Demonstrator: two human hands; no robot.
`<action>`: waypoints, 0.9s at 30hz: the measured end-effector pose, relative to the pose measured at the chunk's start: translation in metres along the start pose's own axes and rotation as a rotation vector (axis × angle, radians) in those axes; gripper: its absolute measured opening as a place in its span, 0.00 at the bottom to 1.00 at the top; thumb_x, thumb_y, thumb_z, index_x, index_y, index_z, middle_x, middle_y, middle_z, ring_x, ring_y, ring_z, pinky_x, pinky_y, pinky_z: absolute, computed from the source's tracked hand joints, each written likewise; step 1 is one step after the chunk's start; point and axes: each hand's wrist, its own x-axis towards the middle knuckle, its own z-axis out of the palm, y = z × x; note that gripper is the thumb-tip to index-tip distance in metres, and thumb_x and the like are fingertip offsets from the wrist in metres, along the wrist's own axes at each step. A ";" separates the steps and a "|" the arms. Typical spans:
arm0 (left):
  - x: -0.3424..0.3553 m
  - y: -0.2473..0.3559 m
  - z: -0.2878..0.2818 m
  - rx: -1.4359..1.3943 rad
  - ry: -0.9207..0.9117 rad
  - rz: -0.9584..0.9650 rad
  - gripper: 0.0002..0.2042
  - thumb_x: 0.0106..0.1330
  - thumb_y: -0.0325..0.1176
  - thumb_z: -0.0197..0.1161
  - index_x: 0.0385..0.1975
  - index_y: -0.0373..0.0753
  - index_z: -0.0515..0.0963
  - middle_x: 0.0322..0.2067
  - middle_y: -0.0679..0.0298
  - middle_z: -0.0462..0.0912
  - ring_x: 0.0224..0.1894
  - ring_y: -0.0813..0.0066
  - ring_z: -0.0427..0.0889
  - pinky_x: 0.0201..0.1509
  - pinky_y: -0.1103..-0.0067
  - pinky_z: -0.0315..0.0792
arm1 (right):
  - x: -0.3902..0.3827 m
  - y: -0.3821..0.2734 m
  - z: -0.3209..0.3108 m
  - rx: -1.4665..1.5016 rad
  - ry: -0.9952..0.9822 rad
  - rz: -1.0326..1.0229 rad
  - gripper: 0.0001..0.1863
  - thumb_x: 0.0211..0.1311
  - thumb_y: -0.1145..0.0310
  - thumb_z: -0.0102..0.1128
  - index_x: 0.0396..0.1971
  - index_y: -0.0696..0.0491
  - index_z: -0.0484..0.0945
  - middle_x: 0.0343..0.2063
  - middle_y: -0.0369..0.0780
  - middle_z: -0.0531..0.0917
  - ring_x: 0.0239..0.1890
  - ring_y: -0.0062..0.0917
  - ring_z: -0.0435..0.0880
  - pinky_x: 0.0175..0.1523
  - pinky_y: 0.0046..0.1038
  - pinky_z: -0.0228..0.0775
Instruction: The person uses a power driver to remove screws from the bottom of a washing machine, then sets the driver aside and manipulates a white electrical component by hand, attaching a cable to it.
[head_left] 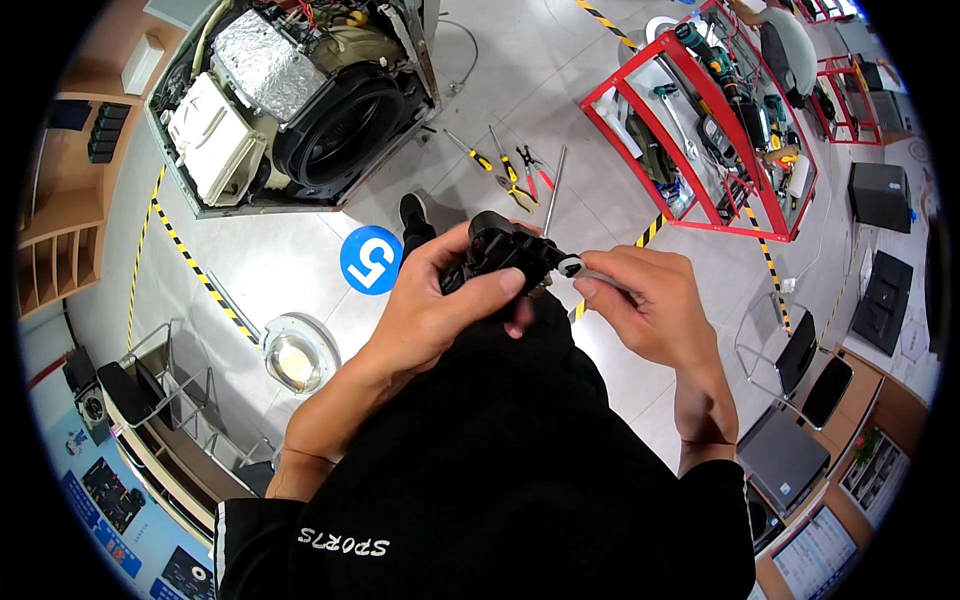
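In front of my torso, my left hand [440, 300] is wrapped round a black plastic machine part [495, 250], which looks like a small pump with a rounded end. My right hand [645, 300] has thumb and fingers pinched at the right end of that part, where a small grey-white piece [570, 266] shows. My fingertips partly cover this piece, so I cannot tell its kind or whether it is attached. Beyond my hands on the floor lie two yellow-and-black screwdrivers [482, 160], yellow pliers [515, 193], red-handled pliers [535, 170] and a metal rod [554, 190].
An opened washing machine [300, 110] stands at far left, its round black door seal [345, 125] exposed. Its round door [298, 355] lies on the floor at left. A red-framed tool cart [700, 120] stands at far right. Folding chairs [800, 365] are at both sides.
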 end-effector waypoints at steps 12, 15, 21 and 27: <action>-0.002 -0.008 0.001 -0.184 0.010 -0.067 0.15 0.61 0.30 0.58 0.45 0.29 0.71 0.29 0.60 0.77 0.26 0.76 0.77 0.30 0.80 0.72 | 0.000 -0.005 -0.002 0.056 0.002 0.078 0.05 0.53 0.73 0.60 0.28 0.59 0.78 0.15 0.42 0.74 0.15 0.30 0.69 0.21 0.24 0.59; -0.004 -0.009 0.001 -0.203 0.044 -0.042 0.15 0.62 0.30 0.57 0.46 0.29 0.70 0.30 0.60 0.77 0.26 0.75 0.77 0.30 0.80 0.72 | 0.003 -0.007 -0.005 0.048 -0.026 0.085 0.06 0.54 0.72 0.59 0.28 0.59 0.77 0.14 0.42 0.72 0.14 0.30 0.67 0.21 0.25 0.57; -0.006 -0.009 0.002 -0.219 0.071 -0.007 0.16 0.61 0.30 0.58 0.46 0.28 0.70 0.29 0.60 0.77 0.26 0.75 0.77 0.32 0.80 0.71 | 0.005 -0.006 -0.007 0.034 -0.042 0.047 0.05 0.54 0.72 0.59 0.26 0.60 0.77 0.13 0.42 0.70 0.13 0.29 0.65 0.20 0.25 0.55; -0.003 -0.013 0.002 -0.246 0.065 -0.053 0.14 0.60 0.31 0.59 0.41 0.28 0.72 0.28 0.61 0.77 0.25 0.76 0.76 0.32 0.81 0.70 | -0.002 -0.002 -0.012 0.038 -0.077 0.090 0.06 0.54 0.72 0.59 0.25 0.60 0.76 0.12 0.41 0.69 0.12 0.28 0.63 0.19 0.24 0.54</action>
